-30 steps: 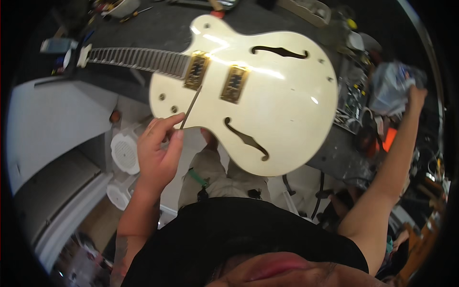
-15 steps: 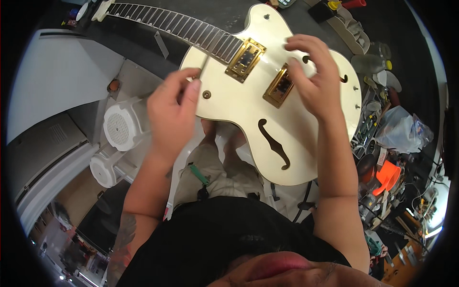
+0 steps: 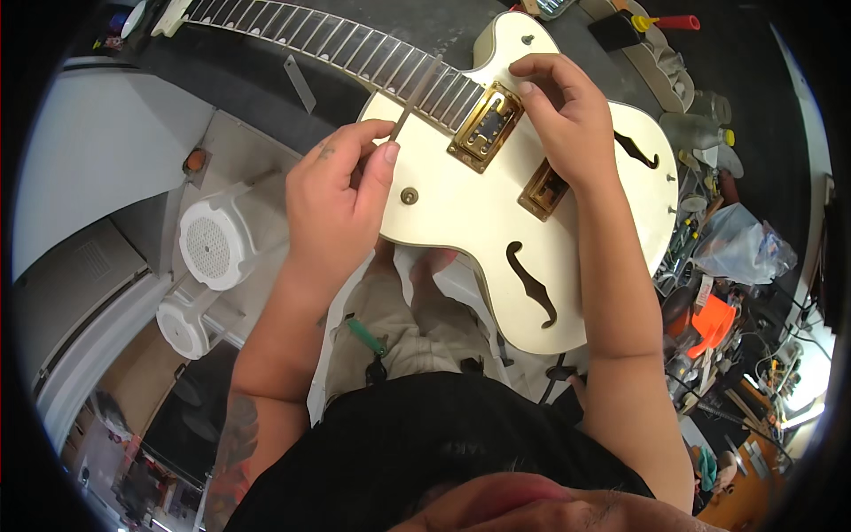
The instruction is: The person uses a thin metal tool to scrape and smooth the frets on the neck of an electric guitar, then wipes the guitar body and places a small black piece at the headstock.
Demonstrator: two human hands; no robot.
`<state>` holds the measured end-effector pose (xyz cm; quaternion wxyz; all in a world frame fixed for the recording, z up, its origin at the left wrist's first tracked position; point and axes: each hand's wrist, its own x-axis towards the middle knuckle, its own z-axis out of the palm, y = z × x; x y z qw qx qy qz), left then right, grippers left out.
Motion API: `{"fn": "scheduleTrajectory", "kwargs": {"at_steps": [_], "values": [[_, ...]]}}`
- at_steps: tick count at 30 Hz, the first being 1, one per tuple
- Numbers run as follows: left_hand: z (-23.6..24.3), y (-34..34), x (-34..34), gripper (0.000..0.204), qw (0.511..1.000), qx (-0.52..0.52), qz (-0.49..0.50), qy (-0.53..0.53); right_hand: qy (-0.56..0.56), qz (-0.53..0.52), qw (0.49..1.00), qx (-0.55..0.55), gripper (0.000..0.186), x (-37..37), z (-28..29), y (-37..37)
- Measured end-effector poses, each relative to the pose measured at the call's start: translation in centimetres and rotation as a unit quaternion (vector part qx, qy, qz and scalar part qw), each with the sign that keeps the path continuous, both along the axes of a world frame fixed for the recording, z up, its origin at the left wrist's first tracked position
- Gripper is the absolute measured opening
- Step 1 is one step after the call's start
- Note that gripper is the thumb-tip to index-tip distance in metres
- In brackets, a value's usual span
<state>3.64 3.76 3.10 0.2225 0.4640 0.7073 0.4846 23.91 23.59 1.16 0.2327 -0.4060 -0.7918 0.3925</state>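
Here's the cream guitar [image 3: 461, 208] before us, neck [image 3: 328, 49] running left and far. Our left hand [image 3: 337, 191] pinches above the body's left edge; our right hand [image 3: 572, 120] curls by the gold pickup [image 3: 487, 127], on its right, fingertips narrowly parted, anything held we can't tell. From our left fingers the thin rod [image 3: 417, 97] slants far-right over the neck.

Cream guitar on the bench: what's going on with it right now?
A person is working over a cream guitar, which lies face up and juts past the edge of the dark bench. The left hand pinches a thin strip that crosses over the fretboard. The right hand, fingers loosely curled, is by the gold-framed pickup nearest the neck; whether it touches the guitar is unclear.
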Motion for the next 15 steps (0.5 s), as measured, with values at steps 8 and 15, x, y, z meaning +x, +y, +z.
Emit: {"fn": "scheduleTrajectory", "kwargs": {"at_steps": [8,15], "values": [[-0.8,0.7,-0.8,0.02,0.995,-0.011,0.034,-0.09,0.058,0.007,0.996,-0.064,0.021,0.7,-0.1,0.2],[-0.9,1.6,-0.8,0.028,0.976,0.009,-0.119,0.184,0.118,0.007,0.991,-0.069,0.02,1.0,-0.8,0.6]]}}
